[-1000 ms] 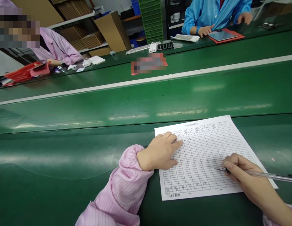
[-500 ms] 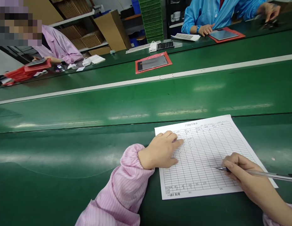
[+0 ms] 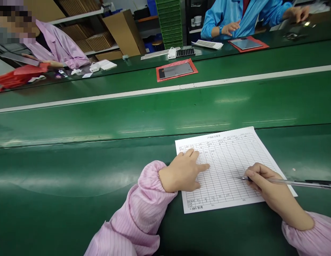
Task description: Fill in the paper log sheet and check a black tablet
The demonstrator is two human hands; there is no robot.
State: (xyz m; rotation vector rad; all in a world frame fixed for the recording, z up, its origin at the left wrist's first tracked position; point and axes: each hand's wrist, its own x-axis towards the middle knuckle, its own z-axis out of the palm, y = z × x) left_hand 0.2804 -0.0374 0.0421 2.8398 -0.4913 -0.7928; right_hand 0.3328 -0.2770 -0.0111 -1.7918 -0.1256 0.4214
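A printed form with a ruled grid lies tilted on the green work surface, with handwritten figures near its top and along its bottom rows. Flat on the left part of the sheet rests my left hand, fingers spread and the index finger stretched over the grid. My right hand grips a clear-barrelled pen close to its tip. That tip points left over the middle right of the grid; whether it touches the paper I cannot tell.
Beyond a pale strip, a dark panel lies on a red sleeve. A co-worker in blue sits behind another panel on red. At left, a person in pink holds a flat panel near red sleeves.
The form's near and right edges appear higher and further left. My right hand and pen have shifted up and left in view. The blue-sleeved co-worker's hand has lifted off the panel.
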